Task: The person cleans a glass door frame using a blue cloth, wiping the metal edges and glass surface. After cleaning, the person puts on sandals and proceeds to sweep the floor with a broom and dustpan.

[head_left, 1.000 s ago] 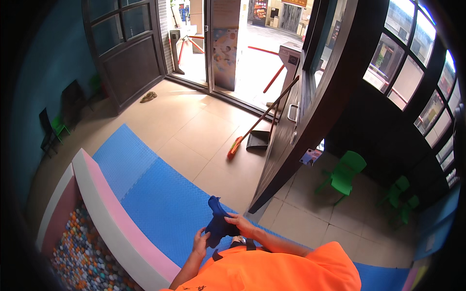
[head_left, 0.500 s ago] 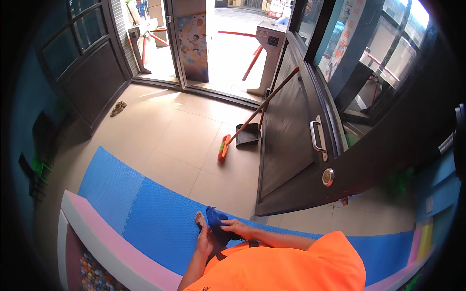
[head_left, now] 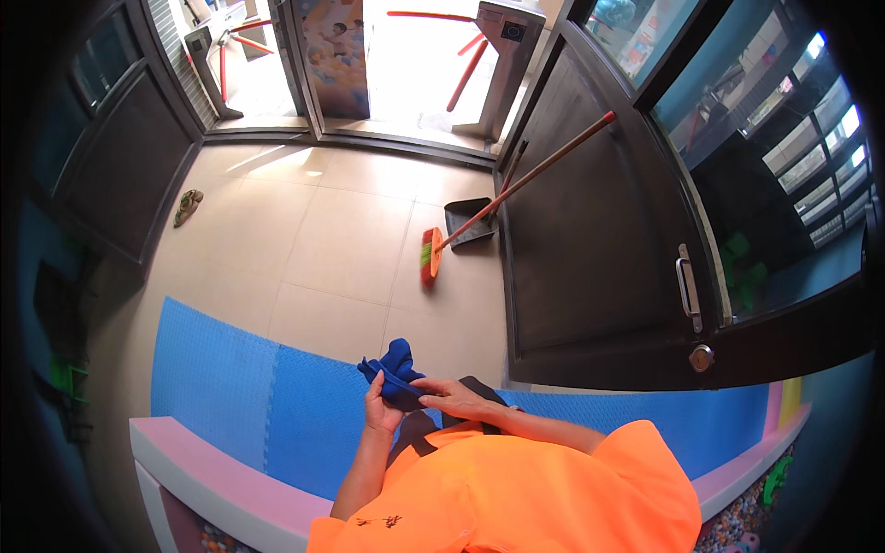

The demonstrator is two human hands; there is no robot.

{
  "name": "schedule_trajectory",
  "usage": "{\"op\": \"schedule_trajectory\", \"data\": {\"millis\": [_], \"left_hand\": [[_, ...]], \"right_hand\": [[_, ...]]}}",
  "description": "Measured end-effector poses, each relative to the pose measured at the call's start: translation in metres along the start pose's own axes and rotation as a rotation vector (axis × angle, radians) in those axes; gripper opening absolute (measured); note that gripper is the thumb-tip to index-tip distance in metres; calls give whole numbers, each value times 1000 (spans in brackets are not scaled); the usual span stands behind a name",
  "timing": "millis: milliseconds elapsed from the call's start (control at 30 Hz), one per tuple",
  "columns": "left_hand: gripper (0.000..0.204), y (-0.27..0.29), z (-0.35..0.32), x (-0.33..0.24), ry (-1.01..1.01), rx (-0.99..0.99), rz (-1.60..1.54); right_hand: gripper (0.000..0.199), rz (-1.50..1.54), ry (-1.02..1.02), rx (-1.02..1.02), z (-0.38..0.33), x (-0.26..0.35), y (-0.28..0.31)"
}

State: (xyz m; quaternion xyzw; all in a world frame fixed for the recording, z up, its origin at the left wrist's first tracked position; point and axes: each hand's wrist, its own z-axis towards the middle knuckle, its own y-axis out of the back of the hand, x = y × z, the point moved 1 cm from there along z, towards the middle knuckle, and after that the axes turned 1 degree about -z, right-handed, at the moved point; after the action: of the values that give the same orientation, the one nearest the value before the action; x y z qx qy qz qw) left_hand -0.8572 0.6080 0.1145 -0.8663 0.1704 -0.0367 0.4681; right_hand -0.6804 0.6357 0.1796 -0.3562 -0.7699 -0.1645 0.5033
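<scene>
broom [head_left: 479,219] leaning on door [head_left: 590,249], dustpan [head_left: 470,221] behind

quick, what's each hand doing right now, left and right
Left hand: closed around the bunched dark blue cloth, holding it from below.
Right hand: fingers laid flat on the cloth's lower edge; whether it is gripping cannot be told.

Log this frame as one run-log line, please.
left hand: holds dark blue cloth | right hand: on cloth | underfoot: blue foam mat | nearby: broom, dustpan by door
</scene>
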Motion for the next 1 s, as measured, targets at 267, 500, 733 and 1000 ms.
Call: {"op": "schedule_trajectory", "data": {"millis": [267, 500, 733, 1000], "left_hand": [[39, -10, 61, -77, -82, -30, 76], [44, -22, 121, -146, -203, -123, 127], [47, -65, 196, -174, -236, -199, 129], [48, -117, 280, -203, -130, -206, 194]], "right_hand": [[39, 525, -35, -504, 69, 9, 132], [48, 482, 72, -1124, 106, 11, 347], [87, 520, 148, -1419, 129, 37, 487], [67, 632, 236, -1420, 168, 56, 562]]}}
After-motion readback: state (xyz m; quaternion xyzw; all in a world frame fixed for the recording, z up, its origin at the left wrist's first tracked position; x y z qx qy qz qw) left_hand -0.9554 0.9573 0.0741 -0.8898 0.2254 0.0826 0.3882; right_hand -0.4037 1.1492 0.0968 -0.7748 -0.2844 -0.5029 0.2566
